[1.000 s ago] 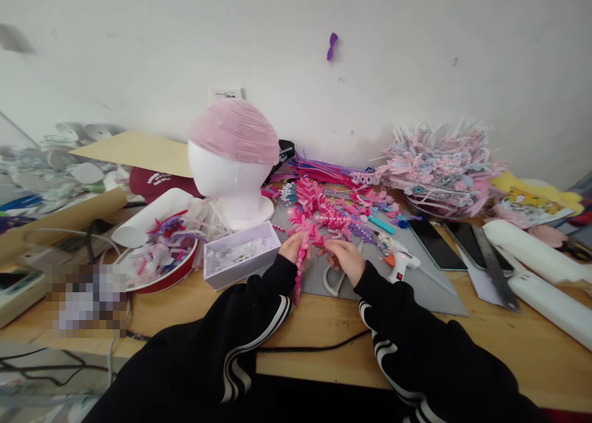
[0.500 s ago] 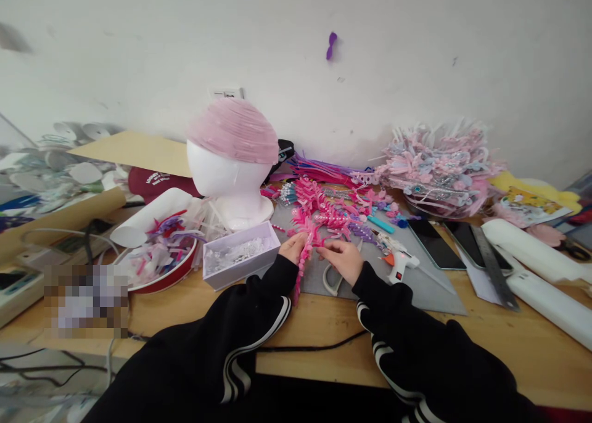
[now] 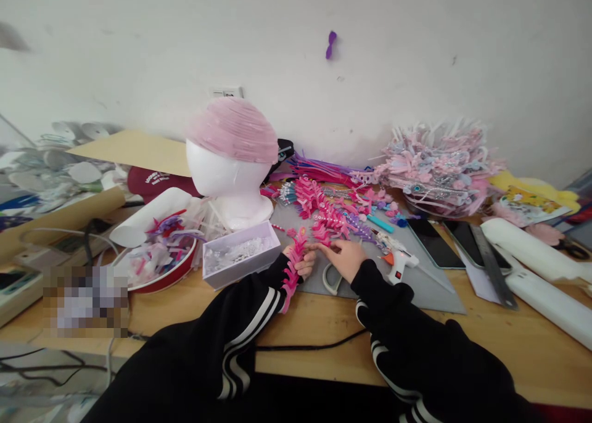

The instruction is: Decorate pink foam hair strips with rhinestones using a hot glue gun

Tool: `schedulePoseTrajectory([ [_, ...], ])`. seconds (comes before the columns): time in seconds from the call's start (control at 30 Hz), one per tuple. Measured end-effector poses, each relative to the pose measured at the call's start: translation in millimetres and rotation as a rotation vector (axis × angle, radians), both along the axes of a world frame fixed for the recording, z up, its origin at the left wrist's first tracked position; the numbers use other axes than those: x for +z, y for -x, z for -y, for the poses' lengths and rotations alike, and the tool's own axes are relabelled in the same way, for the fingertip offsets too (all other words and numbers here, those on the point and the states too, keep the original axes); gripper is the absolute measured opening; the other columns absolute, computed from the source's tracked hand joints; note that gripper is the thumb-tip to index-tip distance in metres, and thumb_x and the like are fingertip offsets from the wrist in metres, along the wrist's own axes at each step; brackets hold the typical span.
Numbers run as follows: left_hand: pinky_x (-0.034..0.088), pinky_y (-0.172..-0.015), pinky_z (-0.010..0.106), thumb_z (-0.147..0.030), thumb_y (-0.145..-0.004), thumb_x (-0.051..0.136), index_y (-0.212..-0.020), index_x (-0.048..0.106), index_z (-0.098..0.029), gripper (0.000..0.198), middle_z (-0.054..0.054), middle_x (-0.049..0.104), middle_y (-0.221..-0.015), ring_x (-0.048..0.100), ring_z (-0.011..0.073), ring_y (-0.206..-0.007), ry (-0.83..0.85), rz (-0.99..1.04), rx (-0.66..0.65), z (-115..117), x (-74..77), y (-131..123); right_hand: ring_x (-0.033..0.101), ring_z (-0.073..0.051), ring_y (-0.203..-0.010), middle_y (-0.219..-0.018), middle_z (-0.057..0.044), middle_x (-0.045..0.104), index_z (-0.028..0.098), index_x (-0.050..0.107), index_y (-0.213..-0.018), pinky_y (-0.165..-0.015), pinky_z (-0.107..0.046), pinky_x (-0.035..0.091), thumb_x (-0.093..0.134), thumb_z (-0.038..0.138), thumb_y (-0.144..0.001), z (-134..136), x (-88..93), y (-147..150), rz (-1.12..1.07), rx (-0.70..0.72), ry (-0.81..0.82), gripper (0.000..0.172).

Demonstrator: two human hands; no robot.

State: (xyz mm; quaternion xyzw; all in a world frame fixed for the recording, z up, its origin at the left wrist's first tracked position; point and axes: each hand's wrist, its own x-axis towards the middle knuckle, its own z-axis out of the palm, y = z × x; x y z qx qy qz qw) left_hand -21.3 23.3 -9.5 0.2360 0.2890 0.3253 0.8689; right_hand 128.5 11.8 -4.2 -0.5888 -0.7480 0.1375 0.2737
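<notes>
One pink strip (image 3: 291, 271), formed but seemingly unfinished, is clasped in my left grip (image 3: 304, 266); my right grip (image 3: 348, 259) I can't tell from here.

The person wears a black long-sleeved top in matte, soft-looking cloth. The left sleeve (image 3: 185, 355) is loose, with broad creases, and carries parallel white stripes (image 3: 225, 387) with black between them; they run lengthwise along the forearm and bend into wavy lines where the cloth bunches. The right sleeve (image 3: 439, 349) matches it, its white stripes curving along the inner side in folds. The right cuff (image 3: 367, 274) is plain black and sits at the wrist. Both hands are bare. Below the front edge of the bench (image 3: 319, 364), the clothing shows only as plain black.
</notes>
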Motion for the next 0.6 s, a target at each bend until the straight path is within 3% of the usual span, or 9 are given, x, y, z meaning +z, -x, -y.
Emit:
schedulePoseTrajectory([
  [0.13, 0.005, -0.027, 0.018, -0.016, -0.084, 0.013, -0.065, 0.051, -0.011, 0.043, -0.006, 0.026, -0.038, 0.005, 0.0031, -0.023, 0.023, -0.022, -0.044, 4, 2.7, 0, 0.051, -0.014, -0.052, -0.056, -0.004, 0.060, 0.020, 0.053, -0.051, -0.048, -0.025, 0.030, 0.047, 0.051, -0.072, 0, 0.4, 0, 0.049, -0.016, 0.021, 0.038],
  [0.27, 0.005, -0.028, 0.017, -0.023, -0.082, 0.030, -0.057, 0.043, -0.014, 0.029, -0.006, 0.027, -0.042, 0.005, 0.0018, -0.025, -0.044, 0.012, -0.150, 4, -1.4, 1, 0.047, -0.013, -0.050, -0.051, -0.002, 0.054, 0.020, 0.047, -0.049, -0.049, -0.026, 0.031, 0.048, 0.044, -0.073, 1, 2.3, 0, 0.002, -0.034, 0.014, 0.035],
  [0.4, 0.004, -0.028, 0.019, -0.038, -0.076, 0.042, -0.053, 0.035, -0.017, 0.031, -0.006, 0.027, -0.040, 0.008, 0.0028, -0.023, -0.082, 0.039, -0.354, -2, -14.5, 2, 0.046, -0.010, -0.051, -0.058, 0.000, 0.055, 0.019, 0.052, -0.060, -0.050, -0.024, 0.034, 0.049, 0.041, -0.072, 5, 9.8, 5, -0.336, 0.011, -0.026, 0.026],
  [0.5, 0.009, -0.027, 0.021, -0.045, -0.073, 0.045, -0.055, 0.040, -0.018, 0.033, -0.005, 0.032, -0.037, 0.011, 0.0039, -0.022, -0.125, -0.016, -0.444, -6, -26.5, -1, 0.044, -0.008, -0.047, -0.069, -0.001, 0.059, 0.017, 0.058, -0.076, -0.045, -0.022, 0.035, 0.049, 0.042, -0.071, 9, 15.2, 11, -0.663, 0.132, 0.124, 0.026],
  [0.53, 0.013, -0.027, 0.021, -0.044, -0.072, 0.048, -0.055, 0.043, -0.018, 0.032, -0.004, 0.033, -0.036, 0.013, 0.0041, -0.023, -0.164, -0.046, -0.429, -6, -29.5, -3, 0.043, -0.007, -0.045, -0.069, 0.000, 0.059, 0.017, 0.059, -0.079, -0.042, -0.021, 0.034, 0.051, 0.042, -0.069, 11, 16.4, 13, -0.740, 0.156, 0.195, 0.028],
  [0.6, 0.020, -0.029, 0.021, -0.039, -0.069, 0.055, -0.055, 0.047, -0.016, 0.028, -0.003, 0.037, -0.036, 0.021, 0.0047, -0.024, -0.292, -0.074, -0.271, -3, -31.8, -6, 0.042, -0.006, -0.042, -0.062, 0.001, 0.058, 0.017, 0.059, -0.077, -0.039, -0.020, 0.033, 0.055, 0.042, -0.065, 13, 17.6, 16, -0.840, 0.175, 0.332, 0.028],
])
